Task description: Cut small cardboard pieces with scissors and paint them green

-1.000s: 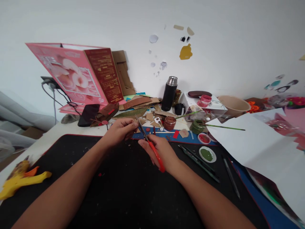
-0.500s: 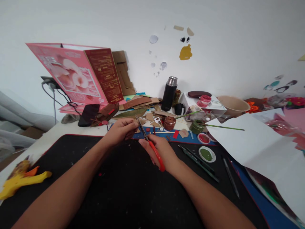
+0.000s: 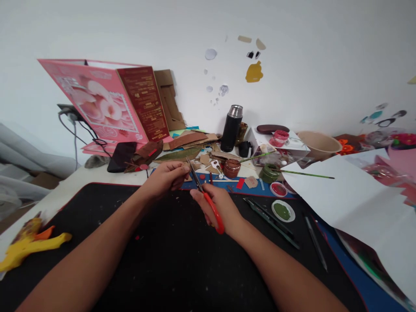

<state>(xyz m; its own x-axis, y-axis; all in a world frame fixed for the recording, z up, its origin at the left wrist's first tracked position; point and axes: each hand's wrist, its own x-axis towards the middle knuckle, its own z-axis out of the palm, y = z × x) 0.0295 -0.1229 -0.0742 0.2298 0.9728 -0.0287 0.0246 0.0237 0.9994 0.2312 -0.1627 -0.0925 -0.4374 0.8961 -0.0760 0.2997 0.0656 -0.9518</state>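
My right hand (image 3: 221,206) is closed round the red handles of a pair of scissors (image 3: 215,216), whose metal blades point up and away to the left. Beside the blade tips, my left hand (image 3: 169,177) is closed with thumb and forefinger pinched together. Whatever lies in that pinch is too small to make out. Both hands are over the far part of a black mat (image 3: 185,260). Just past them lie cardboard scraps (image 3: 204,159) and a jar of brown paint (image 3: 232,168).
Craft knives (image 3: 273,223), a lid of green paint (image 3: 283,211) and a pen (image 3: 316,242) lie at right. A yellow glue gun (image 3: 35,245) is at left. Behind stand a pink box (image 3: 100,102), a black flask (image 3: 231,130) and a green paint jar (image 3: 270,172).
The view has shifted very slightly. Both hands and the scissors keep nearly the same pose, with no clear movement of anything else.
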